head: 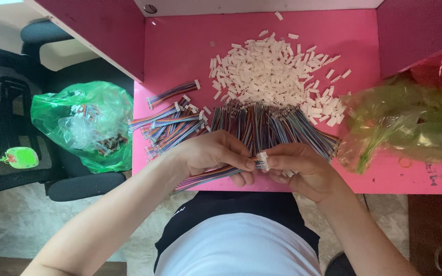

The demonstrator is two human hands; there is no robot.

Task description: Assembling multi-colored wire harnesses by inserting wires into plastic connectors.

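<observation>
My left hand (213,153) pinches a flat multicoloured ribbon cable (203,177) near its end, and the cable trails down-left past my wrist. My right hand (295,166) pinches a small white plastic connector (262,160) at that same cable end, right between both sets of fingertips. Just beyond my hands lies a wide bundle of loose coloured wires (272,125). A heap of white connectors (272,71) covers the middle of the pink table (180,46). Cables fitted with white connectors (167,125) lie in a pile at the left.
A green plastic bag (85,122) with small parts sits on a black chair (78,186) at the left. A translucent green bag (405,122) lies on the table's right. Dark pink partition walls (103,25) flank the table. A green keychain (19,157) hangs far left.
</observation>
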